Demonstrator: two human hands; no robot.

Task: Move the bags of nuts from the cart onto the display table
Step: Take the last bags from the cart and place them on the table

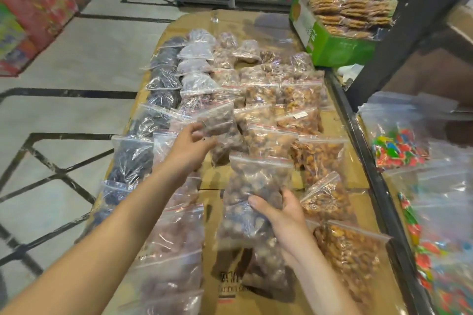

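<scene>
Nearest, the right hand [281,212] grips a bag of brown nuts [258,179] over the cardboard-covered table [212,186]; farther left, the left hand [190,144] pinches another nut bag [220,120].

Green box [340,48] of bagged biscuits [350,5]; bagged coloured sweets [399,148] at right.

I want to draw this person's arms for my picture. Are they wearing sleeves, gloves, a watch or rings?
No. Both forearms are bare as far as the picture shows, with no sleeves in view. The left hand and the right hand wear no gloves. No watch, bracelet or ring shows on either wrist or on the fingers that can be seen. The arms are slim and long.
</scene>
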